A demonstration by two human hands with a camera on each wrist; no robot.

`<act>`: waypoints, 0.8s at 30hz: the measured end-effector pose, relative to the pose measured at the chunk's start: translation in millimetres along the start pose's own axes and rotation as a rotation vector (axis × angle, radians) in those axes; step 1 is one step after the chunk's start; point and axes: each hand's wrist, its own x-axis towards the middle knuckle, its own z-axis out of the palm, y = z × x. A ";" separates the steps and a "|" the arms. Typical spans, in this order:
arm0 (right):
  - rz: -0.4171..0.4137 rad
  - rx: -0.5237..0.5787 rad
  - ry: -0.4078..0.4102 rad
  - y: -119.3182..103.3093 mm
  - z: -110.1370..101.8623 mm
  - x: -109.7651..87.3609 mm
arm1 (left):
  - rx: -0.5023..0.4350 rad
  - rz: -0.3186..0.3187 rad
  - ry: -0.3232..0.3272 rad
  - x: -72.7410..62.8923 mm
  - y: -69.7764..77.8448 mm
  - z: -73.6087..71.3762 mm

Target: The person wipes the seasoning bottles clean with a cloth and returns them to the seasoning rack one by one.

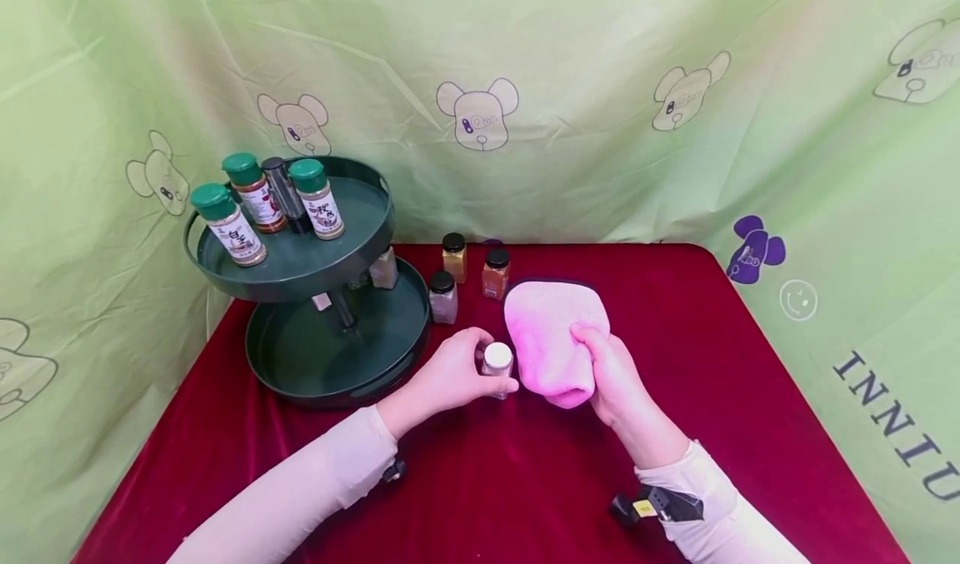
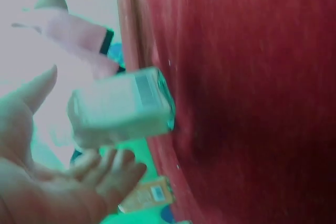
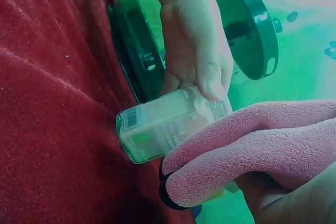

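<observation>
A clear square jar with a white cap (image 1: 498, 359) stands upright on the red cloth. My left hand (image 1: 457, 371) is around it, thumb on the near side and fingers behind. In the left wrist view the thumb and fingers are spread, with gaps between them and the jar (image 2: 123, 108). My right hand (image 1: 618, 372) grips a folded pink cloth (image 1: 555, 335) with a dark edge, thumb on top. Seen from the right wrist, the fluffy cloth (image 3: 252, 150) overlaps the capped end of the jar (image 3: 157, 124).
A dark green two-tier round rack (image 1: 337, 356) stands at left. Its upper tier holds green-capped spice bottles (image 1: 228, 227) and a black bottle (image 1: 287, 196). Black-capped jars (image 1: 443, 299), one yellow (image 1: 453, 257) and one orange (image 1: 496, 274), stand behind my hands. A green curtain (image 1: 570, 181) hangs behind.
</observation>
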 end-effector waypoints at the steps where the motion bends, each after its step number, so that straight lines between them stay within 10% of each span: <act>1: -0.003 0.001 0.003 0.4 0.0 -0.1 | -0.008 -0.018 0.023 -2.1 2.1 1.7; 10: -0.017 -0.018 0.008 -0.5 0.4 -2.0 | 0.004 -0.071 0.084 -5.2 8.7 6.6; 24: -0.026 -0.087 0.023 9.2 7.2 -0.7 | 0.016 0.019 -0.052 0.1 -0.4 -7.9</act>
